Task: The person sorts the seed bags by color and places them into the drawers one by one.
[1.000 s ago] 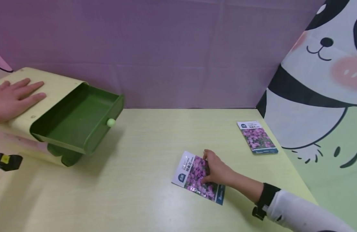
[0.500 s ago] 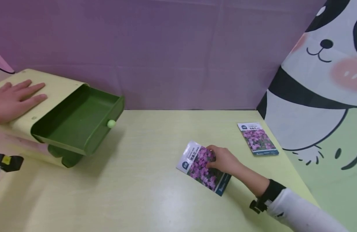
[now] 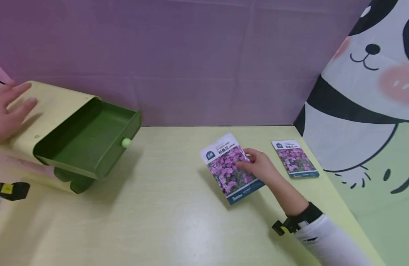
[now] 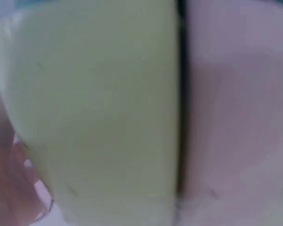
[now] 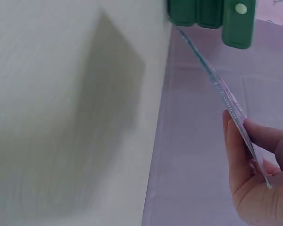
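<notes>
Purple seed packet [image 3: 229,168] edge-on at wrist

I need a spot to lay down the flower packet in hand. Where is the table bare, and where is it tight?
The table is bare between the open green drawer and the held packet in the right hand, and along the near edge. It is tighter by the second packet near the panda wall.
</notes>
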The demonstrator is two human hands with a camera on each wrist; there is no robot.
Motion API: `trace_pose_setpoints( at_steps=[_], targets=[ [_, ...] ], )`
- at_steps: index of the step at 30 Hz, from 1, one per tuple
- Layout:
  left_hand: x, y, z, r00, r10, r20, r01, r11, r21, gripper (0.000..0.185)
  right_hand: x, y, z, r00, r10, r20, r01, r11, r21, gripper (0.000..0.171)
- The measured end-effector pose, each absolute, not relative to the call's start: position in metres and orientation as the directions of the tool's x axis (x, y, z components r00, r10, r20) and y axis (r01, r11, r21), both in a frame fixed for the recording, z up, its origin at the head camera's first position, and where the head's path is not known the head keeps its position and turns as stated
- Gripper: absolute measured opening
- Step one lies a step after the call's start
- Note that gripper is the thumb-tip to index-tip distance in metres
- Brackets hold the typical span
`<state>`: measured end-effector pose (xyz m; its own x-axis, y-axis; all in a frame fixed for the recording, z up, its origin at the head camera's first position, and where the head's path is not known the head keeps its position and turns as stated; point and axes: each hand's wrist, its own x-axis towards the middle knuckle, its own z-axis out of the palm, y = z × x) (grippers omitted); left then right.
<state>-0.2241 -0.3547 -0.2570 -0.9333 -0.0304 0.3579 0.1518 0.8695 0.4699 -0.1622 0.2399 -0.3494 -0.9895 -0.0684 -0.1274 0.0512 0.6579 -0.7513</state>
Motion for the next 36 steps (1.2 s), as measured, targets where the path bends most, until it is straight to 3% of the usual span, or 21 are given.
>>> trace_pose_setpoints(
  at_steps=[3,8,12,16,19,22,26,28,31,36],
  targets=[
    [-0.218,-0.339,-0.25,-0.87,-0.174,0.462,0.177,0.764,0.62,0.051,-0.165,0.234,-0.349,-0.99,-0.049,-0.13,0.082,0.552,-0.83,0.05],
    [-0.2,-0.296,-0.233,-0.807,-0.281,0.519,0.155,0.748,0.646,0.049,-0.168,0.223,-0.351,-0.99,-0.066,-0.125,0.091,0.375,-0.922,0.048],
    [-0.184,-0.256,-0.224,-0.709,-0.204,0.675,0.295,0.784,0.546,0.05,-0.171,0.211,-0.349,-0.989,-0.05,-0.139,0.12,0.278,-0.953,0.046],
    [-0.172,-0.214,-0.224,-0.58,-0.12,0.806,0.508,0.719,0.473,0.05,-0.175,0.195,-0.341,-0.987,-0.062,-0.147,0.136,0.166,-0.977,0.045],
    [-0.164,-0.186,-0.23,-0.544,-0.038,0.838,0.614,0.663,0.429,0.057,-0.177,0.182,-0.333,-0.985,-0.086,-0.148,0.14,0.098,-0.985,0.045],
    [-0.156,-0.162,-0.239,-0.595,0.074,0.8,0.664,0.607,0.437,0.067,-0.178,0.17,-0.326,-0.986,-0.083,-0.146,0.142,0.055,-0.988,0.045],
    [-0.146,-0.134,-0.25,-0.787,0.165,0.594,0.593,0.468,0.655,0.07,-0.179,0.157,-0.317,-0.989,-0.058,-0.133,0.134,-0.003,-0.991,0.043],
    [-0.142,-0.121,-0.256,-0.876,0.174,0.451,0.483,0.339,0.807,0.075,-0.179,0.151,-0.313,-0.991,-0.047,-0.127,0.129,-0.028,-0.991,0.042],
    [-0.138,-0.106,-0.264,-0.953,0.177,0.246,0.26,0.064,0.963,0.075,-0.179,0.144,-0.309,-0.992,-0.045,-0.122,0.124,-0.049,-0.991,0.041],
    [-0.135,-0.089,-0.276,-0.981,0.192,-0.011,-0.064,-0.272,0.96,0.073,-0.175,0.137,-0.306,-0.99,-0.048,-0.132,0.134,-0.05,-0.99,0.041]
  ],
)
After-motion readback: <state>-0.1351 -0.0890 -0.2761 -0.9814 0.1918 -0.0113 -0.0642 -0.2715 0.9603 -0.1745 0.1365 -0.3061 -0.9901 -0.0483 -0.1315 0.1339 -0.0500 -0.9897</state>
